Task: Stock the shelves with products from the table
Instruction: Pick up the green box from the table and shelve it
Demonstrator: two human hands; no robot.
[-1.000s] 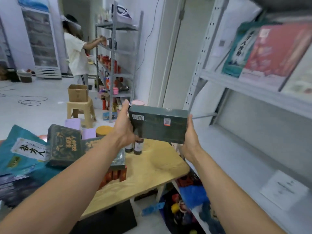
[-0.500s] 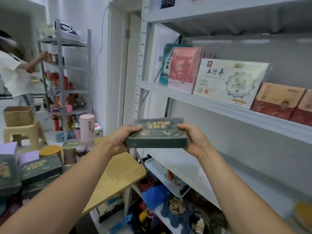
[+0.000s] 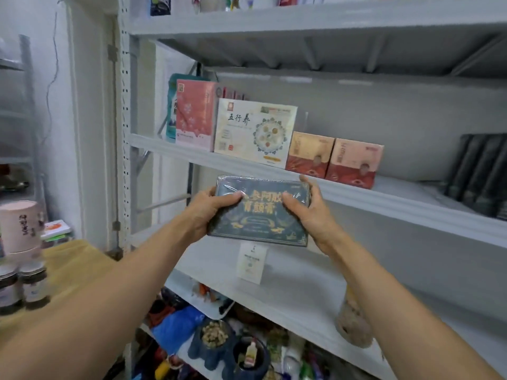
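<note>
I hold a flat dark green box (image 3: 262,223) with gold lettering, wrapped in clear film, up in front of the grey metal shelf unit. My left hand (image 3: 210,209) grips its left edge, thumb on the face. My right hand (image 3: 310,209) grips the right edge the same way. The box faces me, tilted, just below the front lip of the middle shelf (image 3: 411,207). That shelf carries a teal pouch (image 3: 171,111), a pink box (image 3: 196,113), a white box (image 3: 255,133) and two red-and-tan boxes (image 3: 333,159).
Dark upright packs (image 3: 480,171) stand at the shelf's far right, with bare shelf between them and the red boxes. A paper label (image 3: 251,263) and a jar (image 3: 354,325) sit on the lower shelf. The wooden table (image 3: 71,259) at left holds jars and a pink canister (image 3: 20,226).
Both hands have raised the green box and tipped its printed face toward me, close to the middle shelf. My view has swung right, away from the table toward the shelves.
</note>
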